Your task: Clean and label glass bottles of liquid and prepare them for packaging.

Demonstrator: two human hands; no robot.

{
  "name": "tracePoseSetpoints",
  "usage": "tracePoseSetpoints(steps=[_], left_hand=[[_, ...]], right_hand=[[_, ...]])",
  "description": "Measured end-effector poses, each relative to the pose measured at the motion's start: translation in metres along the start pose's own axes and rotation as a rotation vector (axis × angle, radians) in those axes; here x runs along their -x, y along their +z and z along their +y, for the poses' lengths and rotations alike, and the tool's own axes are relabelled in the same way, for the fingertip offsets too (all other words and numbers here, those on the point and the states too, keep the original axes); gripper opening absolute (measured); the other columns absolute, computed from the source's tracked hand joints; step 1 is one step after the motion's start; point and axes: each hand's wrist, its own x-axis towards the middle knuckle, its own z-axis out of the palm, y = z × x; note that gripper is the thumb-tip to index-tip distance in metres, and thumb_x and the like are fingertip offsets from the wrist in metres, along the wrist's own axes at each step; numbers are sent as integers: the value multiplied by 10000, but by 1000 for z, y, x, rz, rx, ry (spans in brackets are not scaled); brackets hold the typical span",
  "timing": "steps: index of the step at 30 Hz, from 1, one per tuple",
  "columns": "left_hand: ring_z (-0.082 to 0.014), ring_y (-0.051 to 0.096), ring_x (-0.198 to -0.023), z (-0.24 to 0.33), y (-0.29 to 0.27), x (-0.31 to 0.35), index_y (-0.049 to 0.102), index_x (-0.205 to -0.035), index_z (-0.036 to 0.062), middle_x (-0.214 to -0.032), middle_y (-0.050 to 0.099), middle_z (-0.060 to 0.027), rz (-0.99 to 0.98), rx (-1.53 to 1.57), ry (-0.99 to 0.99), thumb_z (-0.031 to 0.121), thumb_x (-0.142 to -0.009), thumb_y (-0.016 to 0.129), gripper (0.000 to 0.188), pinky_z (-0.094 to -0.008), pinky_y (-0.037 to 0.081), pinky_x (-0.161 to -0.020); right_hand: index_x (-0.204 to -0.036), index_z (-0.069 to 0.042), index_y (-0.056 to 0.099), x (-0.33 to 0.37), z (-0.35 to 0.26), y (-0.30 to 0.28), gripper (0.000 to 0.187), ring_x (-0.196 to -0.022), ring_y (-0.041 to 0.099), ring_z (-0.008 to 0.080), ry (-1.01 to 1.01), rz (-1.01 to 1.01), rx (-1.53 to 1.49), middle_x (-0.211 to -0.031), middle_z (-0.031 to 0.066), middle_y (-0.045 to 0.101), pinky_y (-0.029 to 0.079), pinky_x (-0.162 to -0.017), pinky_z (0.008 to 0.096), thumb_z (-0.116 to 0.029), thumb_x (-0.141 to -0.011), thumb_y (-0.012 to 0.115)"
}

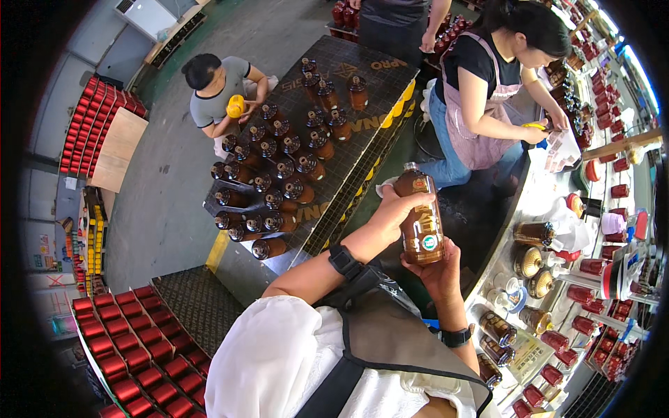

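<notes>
An amber-brown glass bottle (421,224) with gold lettering and a small green-and-white round mark stands slightly tilted in front of me. My left hand (391,216) is closed around its upper side, the thumb lying across the front. At its base, my right hand (437,270) cups the bottom with fingers wrapped behind the glass. A bit of white cloth (382,187) shows just behind the bottle's shoulder, next to my left hand; whether I grip it cannot be seen. Dark straps circle both my wrists.
Several brown bottles stand on a dark patterned board table (334,182) ahead to the left. A bright workbench (481,282) on the right holds bottles, gold lids and red jars. Red cylinders fill a rack (129,334) at lower left. One person (481,104) works at the bench; others stand beyond the table.
</notes>
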Motion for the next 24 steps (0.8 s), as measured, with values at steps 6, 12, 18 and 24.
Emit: tracePoseSetpoints(steps=[6,12,18,24], left_hand=[[-254,670,-887,-1,0,0,268,-1206,-9,-1057,575,-166,-11,-22,5,73,-742,826,730,-410,596,-720],[-248,669,-886,0,-3,1,269,-1208,-17,-1064,571,-164,-20,-10,8,68,-745,821,726,-407,597,-720],[-252,671,-881,2,2,6,266,-1217,-17,-1067,572,-164,-24,-6,5,57,-749,813,723,-407,599,-725],[-272,640,-997,-2,5,3,303,-1248,23,-1153,550,-163,13,-27,-52,54,-742,818,723,-450,587,-795]], right_hand=[[-1338,-75,437,2,-2,-2,561,-1063,641,393,6,-4,29,-1264,174,592,553,-909,520,-509,-990,365],[-1344,-77,434,1,0,-2,570,-1066,643,378,12,-47,20,-1267,169,591,558,-905,512,-516,-987,368],[-1333,-74,445,2,0,-4,578,-1057,646,381,18,-16,9,-1254,173,596,560,-902,511,-528,-982,379],[-1304,-84,464,5,-2,-7,539,-1054,647,366,20,6,14,-1259,156,597,560,-891,509,-511,-987,379]])
